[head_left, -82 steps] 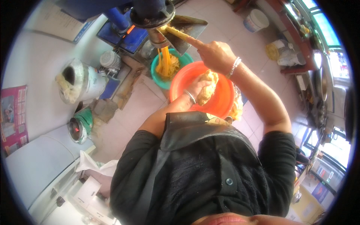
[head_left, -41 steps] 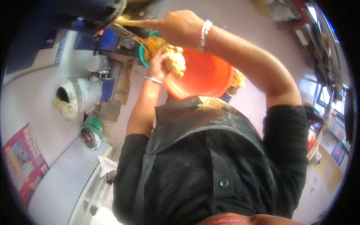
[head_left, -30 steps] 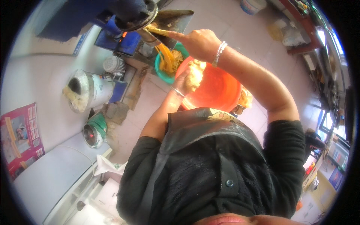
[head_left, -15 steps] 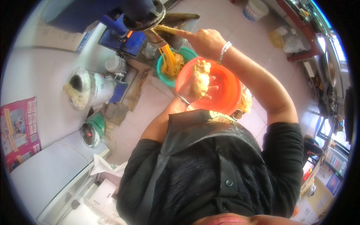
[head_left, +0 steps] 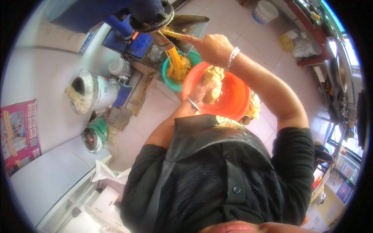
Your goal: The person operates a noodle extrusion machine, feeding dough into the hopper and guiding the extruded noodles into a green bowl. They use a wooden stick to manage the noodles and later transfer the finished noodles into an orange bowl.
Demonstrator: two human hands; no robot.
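My left hand [head_left: 199,94] is closed around a lumpy roll of yellow dough [head_left: 213,86] above an orange basin [head_left: 237,91]. Further up, my right hand [head_left: 215,49] grips a yellowish stick [head_left: 173,35], its forefinger stretched along it. The stick's far end reaches to the metal tray [head_left: 194,25] beside the head of a blue machine [head_left: 149,15]. Orange-yellow noodle strands [head_left: 176,63] hang from the machine's spout [head_left: 161,40]. They drop into a green basin [head_left: 166,75], where more strands lie. The orange basin overlaps that basin's near right side.
To the left stand a white drum-shaped container [head_left: 103,91] and a small motor [head_left: 119,66]. A pale cabinet [head_left: 58,178] is at lower left. White buckets [head_left: 265,11] and plastic jugs [head_left: 289,40] stand far right on the tiled floor, near a red-brown bench [head_left: 311,58].
My left hand has turned, its spread fingers now wrapped round the dough, which has shifted slightly right. My right hand has moved slightly rightward and nearer to me with the stick.
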